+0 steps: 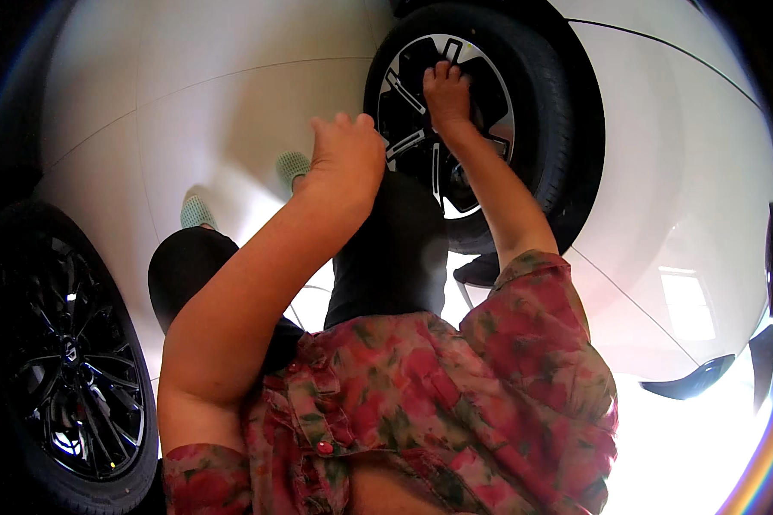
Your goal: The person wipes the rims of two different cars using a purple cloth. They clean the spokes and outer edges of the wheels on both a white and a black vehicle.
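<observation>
In front of a white car's dark wheel arch is a wheel with a black tyre (537,112) and a black-and-silver alloy rim (408,142). My right hand (448,96) reaches over the rim near its upper spokes, fingers bent and held together. Anything under those fingers is hidden. To the left of the tyre, my left hand (348,148) is raised with its fingers curled away from view. What it holds, if anything, does not show.
Another wheel with glossy black spokes (73,356) stands at the lower left. White car bodywork (653,172) curves along the right side. Pale floor tiles (206,103) lie beyond my bent knees and light green perforated shoes (197,212).
</observation>
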Action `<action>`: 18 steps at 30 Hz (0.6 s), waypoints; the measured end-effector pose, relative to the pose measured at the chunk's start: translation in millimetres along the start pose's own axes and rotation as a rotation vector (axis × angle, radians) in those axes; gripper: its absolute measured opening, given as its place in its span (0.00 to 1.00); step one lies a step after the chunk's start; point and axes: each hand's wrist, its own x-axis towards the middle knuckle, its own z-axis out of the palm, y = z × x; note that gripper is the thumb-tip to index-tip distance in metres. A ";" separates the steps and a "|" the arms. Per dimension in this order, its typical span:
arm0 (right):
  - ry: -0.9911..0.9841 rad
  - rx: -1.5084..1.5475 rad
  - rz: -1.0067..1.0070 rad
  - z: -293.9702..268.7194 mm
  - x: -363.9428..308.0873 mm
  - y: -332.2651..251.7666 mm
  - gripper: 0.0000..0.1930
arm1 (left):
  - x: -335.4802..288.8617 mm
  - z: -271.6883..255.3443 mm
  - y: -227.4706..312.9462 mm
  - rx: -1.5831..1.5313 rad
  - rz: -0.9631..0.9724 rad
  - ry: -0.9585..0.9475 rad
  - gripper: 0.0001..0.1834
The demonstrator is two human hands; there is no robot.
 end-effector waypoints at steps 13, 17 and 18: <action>-0.482 0.226 -0.218 -2.8 -102.8 -41.7 0.10 | -14.7 -9.5 -7.1 -0.110 -0.032 0.095 0.11; -0.384 0.283 0.013 -25.3 -56.2 -8.5 0.08 | -14.5 -5.7 -6.2 -0.072 0.007 0.092 0.10; -0.270 0.331 0.047 -32.1 -41.8 7.9 0.08 | -14.3 -4.7 -5.3 -0.043 0.016 0.099 0.09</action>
